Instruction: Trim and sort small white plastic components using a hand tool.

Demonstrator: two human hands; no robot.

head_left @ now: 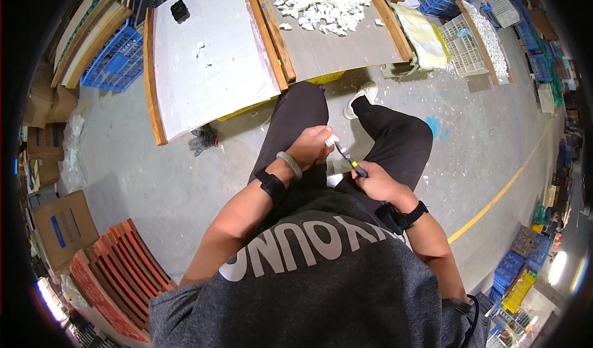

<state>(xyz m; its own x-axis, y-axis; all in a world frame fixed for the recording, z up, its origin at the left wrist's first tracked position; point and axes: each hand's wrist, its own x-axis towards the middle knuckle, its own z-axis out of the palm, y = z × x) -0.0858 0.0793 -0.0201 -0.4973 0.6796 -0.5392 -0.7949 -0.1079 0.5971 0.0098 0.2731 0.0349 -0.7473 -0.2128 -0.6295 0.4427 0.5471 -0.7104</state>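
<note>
Above my lap, my left hand [310, 146] is closed around a small white piece [332, 140], pinched at the fingertips. My right hand [378, 182] grips a slim hand tool [355, 164] with a black and yellow handle. The dark narrow end of the tool reaches to the white piece and seems to touch it; its exact kind is too small to tell. Beyond my knees, a heap of small white pieces [324, 3] lies on the right board [343, 53]. A few white bits [199, 50] rest on the left white board [213, 79].
Wooden rails [269, 30] edge the boards. A small black object [180, 11] sits on the left board. A dark glove [202, 141] lies on the floor. Blue crates [116, 59], a pale crate [464, 44], a cardboard box [65, 230] and stacked reddish slats [117, 271] stand around me.
</note>
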